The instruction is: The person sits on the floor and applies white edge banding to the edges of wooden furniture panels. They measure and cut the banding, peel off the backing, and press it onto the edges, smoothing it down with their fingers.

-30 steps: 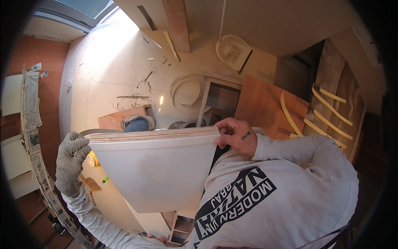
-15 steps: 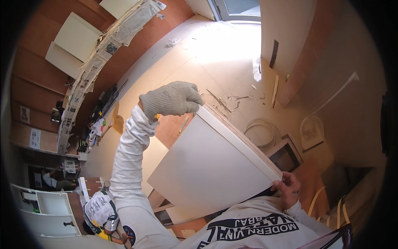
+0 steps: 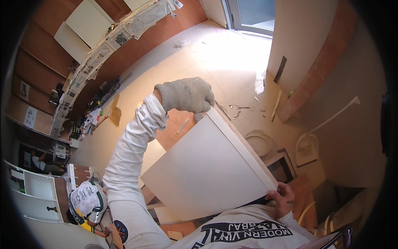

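A white board point(image 3: 207, 170) with a pale strip along its right edge lies slanted in front of me, and its side looks layered like wood. My left hand point(image 3: 185, 95), in a grey knitted glove, grips the board's far corner, its fingers curled over and under the edge. At the near right corner my bare right hand point(image 3: 283, 200) pinches the same strip, thumb on top. The rest of its fingers are partly hidden behind the edge. Reddish-brown board point(image 3: 174, 128) shows beyond the white one.
A coil of pale strip point(image 3: 259, 143) and a dark-centred frame point(image 3: 284, 166) lie to the right, near a long-handled dustpan point(image 3: 306, 151). A broom point(image 3: 115, 111) rests at left. A co-worker point(image 3: 89, 203) bends low at lower left. Newspaper-covered curved counter point(image 3: 93, 62) runs along the left.
My view has turned slightly, so the surroundings have shifted in the picture. Both hands keep their hold on the board's two corners, and the gloved hand appears a little farther right.
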{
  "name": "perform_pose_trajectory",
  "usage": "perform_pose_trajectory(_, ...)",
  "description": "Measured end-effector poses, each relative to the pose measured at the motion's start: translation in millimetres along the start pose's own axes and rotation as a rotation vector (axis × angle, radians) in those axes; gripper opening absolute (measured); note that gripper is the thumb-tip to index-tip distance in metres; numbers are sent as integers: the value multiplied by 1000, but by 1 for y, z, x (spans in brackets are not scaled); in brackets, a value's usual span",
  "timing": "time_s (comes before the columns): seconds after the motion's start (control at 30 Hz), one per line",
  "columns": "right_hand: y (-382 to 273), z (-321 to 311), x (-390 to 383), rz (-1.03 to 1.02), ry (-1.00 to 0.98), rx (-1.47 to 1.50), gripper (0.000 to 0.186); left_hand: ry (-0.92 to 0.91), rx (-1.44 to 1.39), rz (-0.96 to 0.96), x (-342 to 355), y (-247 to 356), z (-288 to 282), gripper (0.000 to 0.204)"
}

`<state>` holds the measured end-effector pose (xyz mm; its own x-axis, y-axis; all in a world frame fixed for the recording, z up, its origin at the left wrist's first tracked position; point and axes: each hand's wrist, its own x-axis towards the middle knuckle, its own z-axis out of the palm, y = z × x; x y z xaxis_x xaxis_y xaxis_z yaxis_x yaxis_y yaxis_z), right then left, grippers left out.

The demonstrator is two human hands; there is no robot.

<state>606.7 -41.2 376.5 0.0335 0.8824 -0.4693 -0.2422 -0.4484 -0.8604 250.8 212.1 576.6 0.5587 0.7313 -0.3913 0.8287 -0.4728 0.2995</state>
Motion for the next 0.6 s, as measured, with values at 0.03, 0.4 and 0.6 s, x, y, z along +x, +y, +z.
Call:
perform_pose_trajectory(0.03,-1,1,0,-1,6,1,33,-26,15,-54,2,1,0,24)
perform_pose_trajectory(0.4,-1,-1,1,3,-15,-5,34,36,102,-85,2,2,5,23)
perform_pose_trajectory(0.6,-3,1,0,11,-19,17,35,70,132,-19,0,-7,8,23)
